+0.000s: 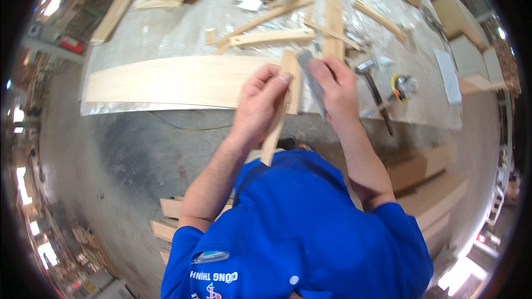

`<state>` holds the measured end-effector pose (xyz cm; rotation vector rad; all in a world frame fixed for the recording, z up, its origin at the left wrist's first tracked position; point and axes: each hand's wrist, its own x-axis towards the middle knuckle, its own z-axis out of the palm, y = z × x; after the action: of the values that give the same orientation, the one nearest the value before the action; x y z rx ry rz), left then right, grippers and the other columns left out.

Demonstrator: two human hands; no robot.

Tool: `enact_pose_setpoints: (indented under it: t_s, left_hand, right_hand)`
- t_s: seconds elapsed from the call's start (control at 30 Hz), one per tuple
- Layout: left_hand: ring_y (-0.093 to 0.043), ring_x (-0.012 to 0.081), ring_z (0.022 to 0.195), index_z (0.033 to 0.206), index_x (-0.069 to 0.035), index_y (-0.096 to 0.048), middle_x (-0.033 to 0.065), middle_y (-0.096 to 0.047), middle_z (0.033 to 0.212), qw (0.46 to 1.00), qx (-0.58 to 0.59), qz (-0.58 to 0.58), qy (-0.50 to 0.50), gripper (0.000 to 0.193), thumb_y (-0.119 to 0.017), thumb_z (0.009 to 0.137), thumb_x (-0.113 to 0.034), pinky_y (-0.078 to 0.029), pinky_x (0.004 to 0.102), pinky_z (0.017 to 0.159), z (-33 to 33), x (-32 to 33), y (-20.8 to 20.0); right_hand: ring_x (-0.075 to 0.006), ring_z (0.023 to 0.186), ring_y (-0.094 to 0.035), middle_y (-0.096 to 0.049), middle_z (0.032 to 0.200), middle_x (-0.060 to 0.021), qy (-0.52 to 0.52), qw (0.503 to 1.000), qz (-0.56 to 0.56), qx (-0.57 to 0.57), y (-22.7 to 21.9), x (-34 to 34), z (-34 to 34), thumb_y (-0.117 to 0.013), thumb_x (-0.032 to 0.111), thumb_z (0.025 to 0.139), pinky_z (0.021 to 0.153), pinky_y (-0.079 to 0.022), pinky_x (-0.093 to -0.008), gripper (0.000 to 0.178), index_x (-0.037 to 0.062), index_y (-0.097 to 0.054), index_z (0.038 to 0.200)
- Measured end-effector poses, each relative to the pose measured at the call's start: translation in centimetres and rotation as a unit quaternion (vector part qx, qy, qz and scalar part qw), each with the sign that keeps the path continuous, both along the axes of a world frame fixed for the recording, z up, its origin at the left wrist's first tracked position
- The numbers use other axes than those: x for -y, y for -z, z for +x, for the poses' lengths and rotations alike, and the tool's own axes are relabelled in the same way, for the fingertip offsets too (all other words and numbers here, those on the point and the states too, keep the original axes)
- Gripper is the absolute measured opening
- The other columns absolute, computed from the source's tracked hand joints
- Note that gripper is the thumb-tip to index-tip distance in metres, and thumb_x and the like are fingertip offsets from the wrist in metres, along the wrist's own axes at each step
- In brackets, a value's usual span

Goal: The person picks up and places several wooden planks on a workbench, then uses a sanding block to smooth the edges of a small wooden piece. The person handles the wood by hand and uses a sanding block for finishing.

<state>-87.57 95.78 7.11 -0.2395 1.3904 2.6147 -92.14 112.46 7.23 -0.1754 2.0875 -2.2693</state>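
My left hand [259, 102] is closed around a narrow light wooden strip [270, 145], its thumb pressing on the upper part. The strip's lower end points toward my blue shirt. In my right hand [339, 91] is a folded grey sheet that looks like sandpaper [312, 82], held upright just right of the strip. Whether the sheet touches the strip, I cannot tell. Behind the left hand a wide, pale wooden board [166, 82] with a curved edge lies along the table's near side. A short wooden piece [294, 99] shows between my hands.
The plastic-covered table [194, 27] carries several wooden pieces, among them a pale rail [271, 37] and an upright slat [333, 16]. To the right lie a hammer [378, 95] and a yellow-and-black round item [398, 87]. Long wooden boards [432, 199] rest low at the right.
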Motion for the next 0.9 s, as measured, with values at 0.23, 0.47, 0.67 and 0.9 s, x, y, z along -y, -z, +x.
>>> enact_pose_setpoints:
  t_s: [0.23,0.47,0.67,0.9]
  left_hand:
    - [-0.062,0.0065,0.090,0.109,-0.008,-0.064,0.0003,-0.067,0.096,0.994,0.005,0.109,-0.007,0.012,-0.063,0.103,-0.018,-0.051,0.0245,0.077,2.6,1.1,-2.9]
    - [-0.050,0.0025,0.077,0.102,-0.007,-0.061,-0.0049,-0.058,0.087,0.994,-0.069,0.084,0.019,0.018,-0.060,0.107,-0.024,-0.043,0.0205,0.067,5.9,2.1,-4.9]
    - [-0.052,0.0025,0.080,0.104,-0.006,-0.062,-0.0043,-0.060,0.090,0.996,-0.078,0.021,0.047,0.015,-0.059,0.106,-0.021,-0.044,0.0209,0.069,6.5,3.3,-4.0]
    - [-0.054,0.0034,0.081,0.105,-0.006,-0.063,-0.0044,-0.061,0.091,0.991,-0.066,0.110,0.035,0.017,-0.054,0.107,-0.020,-0.045,0.0213,0.072,7.0,2.8,-4.2]
  right_hand:
    - [-0.0068,0.068,-0.043,-0.047,0.071,0.0028,-0.073,0.985,0.121,-0.101,-3.1,2.5,6.8,-0.066,0.016,0.100,0.059,-0.036,-0.0273,0.026,0.0021,-0.057,0.080]
    - [-0.0034,0.075,-0.041,-0.048,0.077,0.0080,-0.038,0.995,0.054,-0.080,-5.2,3.5,5.6,-0.061,0.015,0.105,0.065,-0.034,-0.0220,0.025,0.0046,-0.057,0.082]
    - [-0.0011,0.075,-0.040,-0.046,0.076,0.0090,-0.035,0.999,-0.008,0.024,-3.6,3.9,6.9,-0.059,0.015,0.106,0.064,-0.032,-0.0212,0.024,0.0071,-0.054,0.084]
    - [-0.0004,0.075,-0.042,-0.050,0.079,0.0074,-0.094,0.988,-0.055,0.111,-5.9,3.5,6.3,-0.058,0.016,0.107,0.066,-0.034,-0.0185,0.024,0.0075,-0.055,0.084]
